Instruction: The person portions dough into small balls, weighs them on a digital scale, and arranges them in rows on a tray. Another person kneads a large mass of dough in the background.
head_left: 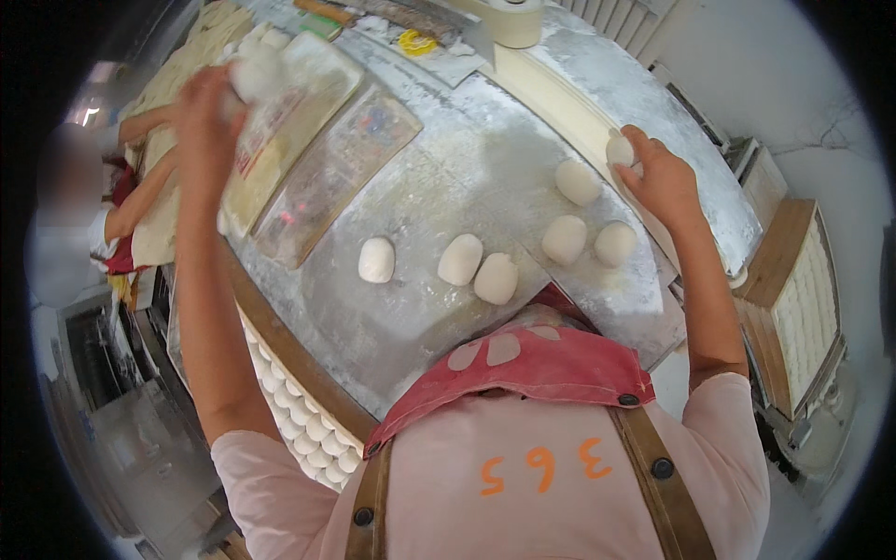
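My left hand (211,103) is at the upper left, blurred by motion. Its fingers curl around a white dough ball (258,77), also smeared, above a flat pale board (322,79). At the upper right, my right hand (661,179) grips another dough ball (620,149) between thumb and fingers, beside a long pale strip (569,103). Nearest that hand sits a rounded dough ball (578,182) on the floured table (439,168). Several more lie closer to me, among them a single dough ball (377,260) standing apart on the left.
A clear, flour-dusted plastic slab (341,173) lies beside the board. Pale sheeted dough (191,61) covers the far left, where a co-worker's arms (145,191) reach in. A tray of dough balls (313,434) is below the table's left edge. Wooden trays (789,299) are stacked at right.
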Available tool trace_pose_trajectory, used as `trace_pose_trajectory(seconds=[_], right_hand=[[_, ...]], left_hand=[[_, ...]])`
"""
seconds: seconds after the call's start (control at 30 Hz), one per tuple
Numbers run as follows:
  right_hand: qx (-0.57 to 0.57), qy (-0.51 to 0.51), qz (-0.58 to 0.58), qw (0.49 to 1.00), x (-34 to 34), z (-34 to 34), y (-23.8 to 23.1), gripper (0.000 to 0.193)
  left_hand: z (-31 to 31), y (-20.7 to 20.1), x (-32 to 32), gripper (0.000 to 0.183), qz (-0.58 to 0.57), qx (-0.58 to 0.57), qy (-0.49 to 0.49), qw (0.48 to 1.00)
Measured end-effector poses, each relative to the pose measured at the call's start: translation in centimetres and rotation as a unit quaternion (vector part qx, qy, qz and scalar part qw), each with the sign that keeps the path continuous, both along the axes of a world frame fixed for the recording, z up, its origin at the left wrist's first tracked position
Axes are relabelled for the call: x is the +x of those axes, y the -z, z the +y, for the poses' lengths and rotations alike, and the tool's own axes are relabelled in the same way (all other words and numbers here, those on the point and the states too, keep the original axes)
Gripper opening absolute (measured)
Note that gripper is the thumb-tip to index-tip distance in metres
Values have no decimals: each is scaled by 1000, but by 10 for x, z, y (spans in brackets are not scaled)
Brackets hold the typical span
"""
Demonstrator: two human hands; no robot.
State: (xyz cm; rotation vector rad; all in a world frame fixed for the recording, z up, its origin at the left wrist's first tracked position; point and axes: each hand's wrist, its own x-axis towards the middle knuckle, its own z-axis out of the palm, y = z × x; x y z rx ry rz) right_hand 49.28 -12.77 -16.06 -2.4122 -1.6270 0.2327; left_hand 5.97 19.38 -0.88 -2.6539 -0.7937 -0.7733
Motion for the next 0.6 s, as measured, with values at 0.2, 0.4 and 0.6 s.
trace_pose_trajectory(seconds=[0.2,0.4,0.6], right_hand=[[70,-59,38,995,-21,34,-19,46],[150,-235,164,946,-146,90,-40,44],[-36,-449,221,865,-236,97,4,39]], left_hand=[[-61,33,-45,62,-33,-270,-110,956],[-186,136,-39,76,109,-459,29,881],[-177,157,-63,70,37,-450,-15,892]])
